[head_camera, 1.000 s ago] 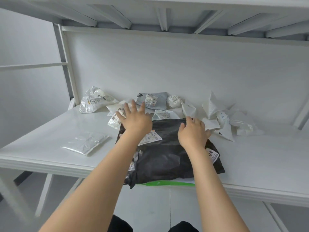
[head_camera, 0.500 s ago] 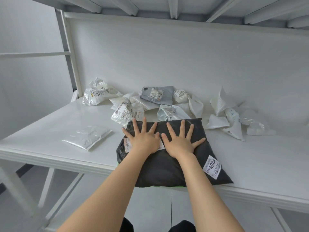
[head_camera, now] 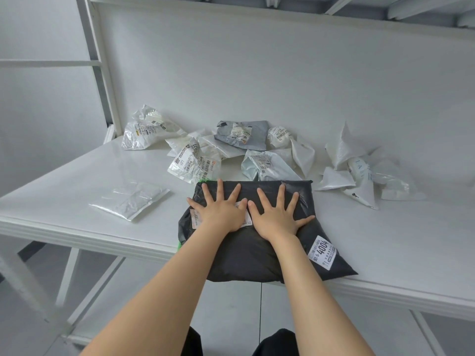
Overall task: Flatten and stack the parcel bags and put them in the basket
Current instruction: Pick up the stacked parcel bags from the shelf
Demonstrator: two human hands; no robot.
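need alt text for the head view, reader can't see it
The left hand and right hand press flat, fingers spread, on a black parcel bag at the near edge of a white table. Crumpled white and grey bags lie behind it; a flat clear bag lies to its left.

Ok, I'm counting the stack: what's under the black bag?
Only green slivers peek out at its far-left corner and left side, so something green lies beneath the black bag on the table. What it is, and whether there's more, the bag covers.
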